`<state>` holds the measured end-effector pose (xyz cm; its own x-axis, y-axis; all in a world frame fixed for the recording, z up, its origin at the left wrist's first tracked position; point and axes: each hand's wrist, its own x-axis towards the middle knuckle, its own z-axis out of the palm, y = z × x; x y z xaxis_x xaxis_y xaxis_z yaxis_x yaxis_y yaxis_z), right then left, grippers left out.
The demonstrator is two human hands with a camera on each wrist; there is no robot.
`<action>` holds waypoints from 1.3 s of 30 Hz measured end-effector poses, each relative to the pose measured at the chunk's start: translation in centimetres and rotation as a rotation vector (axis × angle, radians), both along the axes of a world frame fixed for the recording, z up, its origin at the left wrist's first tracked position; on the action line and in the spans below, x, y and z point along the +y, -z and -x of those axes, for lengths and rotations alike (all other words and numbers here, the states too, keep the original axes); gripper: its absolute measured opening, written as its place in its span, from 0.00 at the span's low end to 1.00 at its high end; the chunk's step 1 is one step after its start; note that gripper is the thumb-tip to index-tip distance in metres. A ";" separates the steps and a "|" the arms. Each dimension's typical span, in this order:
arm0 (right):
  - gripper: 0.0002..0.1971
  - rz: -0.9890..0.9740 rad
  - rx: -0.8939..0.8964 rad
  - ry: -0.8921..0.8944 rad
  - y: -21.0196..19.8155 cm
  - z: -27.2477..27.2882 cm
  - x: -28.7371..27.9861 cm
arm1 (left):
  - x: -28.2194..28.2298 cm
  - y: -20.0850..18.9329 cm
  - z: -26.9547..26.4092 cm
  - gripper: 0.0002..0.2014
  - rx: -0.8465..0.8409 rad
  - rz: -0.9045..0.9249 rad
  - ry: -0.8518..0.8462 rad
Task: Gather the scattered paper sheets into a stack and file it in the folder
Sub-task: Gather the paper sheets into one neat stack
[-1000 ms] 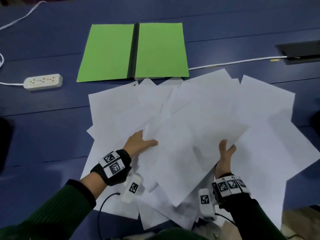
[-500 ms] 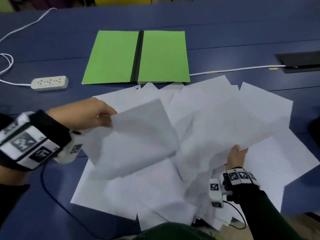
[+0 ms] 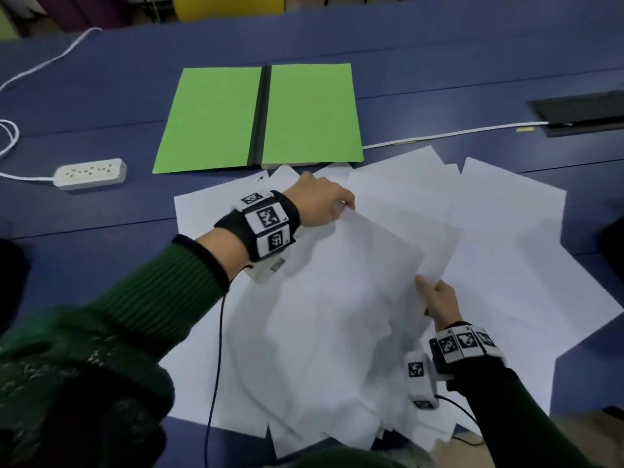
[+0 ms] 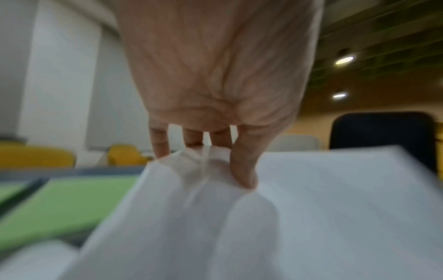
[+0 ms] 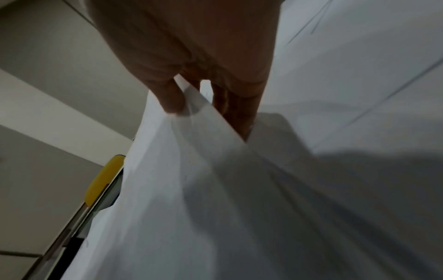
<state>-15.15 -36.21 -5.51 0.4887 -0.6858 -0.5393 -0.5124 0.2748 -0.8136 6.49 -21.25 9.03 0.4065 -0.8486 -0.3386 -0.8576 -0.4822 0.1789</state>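
Head view: right hand (image 3: 439, 300) low on the near right, thumb and fingers pinching the right edge of a lifted sheet (image 3: 344, 298). Right wrist view confirms the grip: thumb (image 5: 171, 98) on one face, fingers behind. Left hand (image 3: 320, 204) farther out, pinching the same sheet's far corner; left wrist view shows the thumb (image 4: 244, 166) pressed onto the paper, fingers curled under. Sheet hangs between both grips, bowed, long axis running from near left to far right. Beneath and around it, loose sheets (image 3: 506, 238) fan over the blue bench (image 3: 101, 248), overlapping, edges at mixed angles. Bare bench left of the pile. Beyond, green folder (image 3: 256, 116) lies open and flat, spine pointing away; nearest sheets touch its near edge. Power strip (image 3: 91, 173) far left, well apart.
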 end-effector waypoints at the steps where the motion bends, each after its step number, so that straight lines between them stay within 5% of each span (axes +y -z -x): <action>1: 0.18 -0.046 -0.018 0.023 0.1 0.0 0.3 | -1.1 1.5 0.2 0.17 0.032 0.001 -0.040; 4: 0.38 -0.235 -0.106 0.123 0.7 0.6 1.0 | -4.1 5.1 0.8 0.18 0.087 0.008 -0.127; 6: 0.46 -0.194 -0.121 0.088 1.2 1.0 1.3 | -5.7 6.8 1.3 0.19 0.080 0.032 -0.163; 8: 0.40 -0.114 -0.044 0.040 1.8 1.1 1.3 | -6.2 8.0 1.5 0.23 0.086 0.114 -0.242; 11: 0.16 -0.015 0.020 -0.038 2.7 0.9 1.0 | -4.3 9.0 0.8 0.27 0.164 0.336 -0.479; 14: 0.12 -0.079 -0.076 -0.039 2.6 0.7 1.0 | 0.4 10.2 0.6 0.26 0.304 0.514 -0.808; 17: 0.12 -0.240 -0.259 -0.002 1.9 1.1 0.8 | 5.1 11.5 1.7 0.44 0.465 0.384 -1.046; 19: 0.31 -0.359 -0.343 0.007 2.2 1.4 0.3 | 6.9 11.7 2.5 0.63 0.625 0.342 -1.078; 21: 0.50 -0.428 -0.311 0.020 2.3 1.5 0.0 | 8.1 11.2 3.1 0.68 0.820 0.409 -1.059; 24: 0.56 -0.419 -0.308 0.015 1.9 0.5 0.4 | 8.6 10.4 4.0 0.49 1.072 0.456 -0.953; 26: 0.40 -0.343 -0.295 -0.033 0.3 -0.8 1.4 | 8.5 10.1 5.1 0.20 1.103 0.472 -0.916; 28: 0.24 -0.145 -0.193 -0.161 -1.6 -1.8 2.3 | 8.8 10.3 5.6 0.10 1.047 0.520 -0.976; 33: 0.32 0.548 0.391 -0.192 -0.1 2.9 -2.9 | 11.4 11.8 5.2 0.16 0.991 0.535 -1.198; 36: 0.38 0.462 0.763 0.092 -0.2 6.6 -6.4 | 12.7 12.2 5.2 0.19 0.969 0.557 -1.266; 39: 0.46 0.377 0.846 0.159 -1.0 7.5 -8.3 | 13.0 12.7 5.2 0.21 0.961 0.550 -1.303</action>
